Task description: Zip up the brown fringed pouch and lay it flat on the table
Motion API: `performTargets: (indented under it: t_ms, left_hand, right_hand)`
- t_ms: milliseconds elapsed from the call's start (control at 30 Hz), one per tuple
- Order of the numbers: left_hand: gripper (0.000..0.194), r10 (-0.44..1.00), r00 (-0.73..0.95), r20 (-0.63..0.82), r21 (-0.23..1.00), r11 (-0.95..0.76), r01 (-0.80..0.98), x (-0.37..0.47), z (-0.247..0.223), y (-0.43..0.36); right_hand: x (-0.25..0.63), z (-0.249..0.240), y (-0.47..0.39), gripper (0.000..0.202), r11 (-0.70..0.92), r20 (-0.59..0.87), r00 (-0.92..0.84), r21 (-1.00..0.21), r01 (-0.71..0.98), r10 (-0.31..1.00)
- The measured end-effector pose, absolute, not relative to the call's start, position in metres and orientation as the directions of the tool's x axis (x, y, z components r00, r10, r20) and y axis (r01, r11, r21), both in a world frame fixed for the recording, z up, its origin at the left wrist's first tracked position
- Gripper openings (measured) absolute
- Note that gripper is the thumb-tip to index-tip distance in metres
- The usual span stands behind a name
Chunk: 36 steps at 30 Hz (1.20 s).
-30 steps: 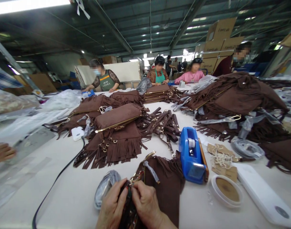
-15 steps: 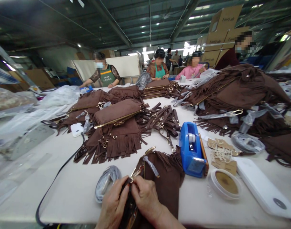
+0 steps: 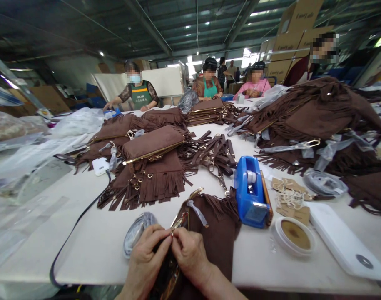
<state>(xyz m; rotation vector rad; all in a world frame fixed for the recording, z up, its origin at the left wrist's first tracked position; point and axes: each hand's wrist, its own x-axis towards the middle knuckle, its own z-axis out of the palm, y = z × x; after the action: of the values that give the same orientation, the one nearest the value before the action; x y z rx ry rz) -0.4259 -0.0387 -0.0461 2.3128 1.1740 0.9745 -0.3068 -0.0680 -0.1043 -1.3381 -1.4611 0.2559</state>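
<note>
Raised slightly since before, my left hand and right hand both pinch the gold zipper hardware of the brown fringed suede bag in a clenched grip on the white surface.

Two hands meet at the near edge of the table. The left hand and the right hand pinch the gold zipper end of a brown bag with fringe. A blue tape holder stands just beside the bag, to the right. A roll of tape lies near the tape holder. More brown bags sit piled in the middle of the table.
</note>
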Motion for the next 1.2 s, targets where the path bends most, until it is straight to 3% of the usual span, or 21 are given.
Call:
performTargets:
  t_ms: [167,333,433,567,767,867,1000,1100,1200]
  left_hand:
    - [0.016,0.849,0.323,0.419,0.616,-0.527,0.586,-0.416,-0.049,-0.040]
    - [0.024,0.951,0.245,0.190,0.767,-0.299,0.567,-0.418,-0.045,-0.034]
    - [0.025,0.964,0.230,0.135,0.807,-0.242,0.538,-0.424,-0.043,-0.031]
    - [0.024,0.957,0.203,0.209,0.781,-0.288,0.554,-0.425,-0.046,-0.034]
    - [0.014,0.778,0.360,0.515,0.556,-0.623,0.551,-0.414,-0.049,-0.045]
    - [0.015,0.748,0.401,0.529,0.530,-0.660,0.532,-0.411,-0.049,-0.049]
    - [0.012,0.815,0.433,0.386,0.654,-0.572,0.494,-0.413,-0.048,-0.052]
    - [0.031,0.896,0.427,0.124,0.815,-0.337,0.471,-0.416,-0.042,-0.050]
    - [0.040,0.872,0.481,-0.093,0.885,-0.149,0.441,-0.416,-0.035,-0.043]
  right_hand:
    - [-0.306,-0.103,-0.068,0.024,0.341,0.542,0.198,-0.730,0.592,0.817]
    - [-0.299,-0.097,-0.071,0.017,0.327,0.457,0.157,-0.799,0.505,0.876]
    - [-0.294,-0.094,-0.076,0.009,0.286,0.365,0.151,-0.878,0.384,0.919]
    - [-0.292,-0.092,-0.079,0.012,0.301,0.347,0.120,-0.908,0.293,0.930]
    - [-0.290,-0.091,-0.081,0.019,0.370,0.413,0.096,-0.880,0.297,0.906]
    - [-0.286,-0.090,-0.082,0.021,0.344,0.376,0.091,-0.905,0.251,0.922]
    - [-0.285,-0.090,-0.086,0.020,0.324,0.356,0.148,-0.924,0.202,0.923]
    - [-0.286,-0.091,-0.089,0.019,0.367,0.403,0.183,-0.908,0.200,0.897]
    - [-0.286,-0.091,-0.090,0.015,0.365,0.388,0.221,-0.920,0.142,0.895]
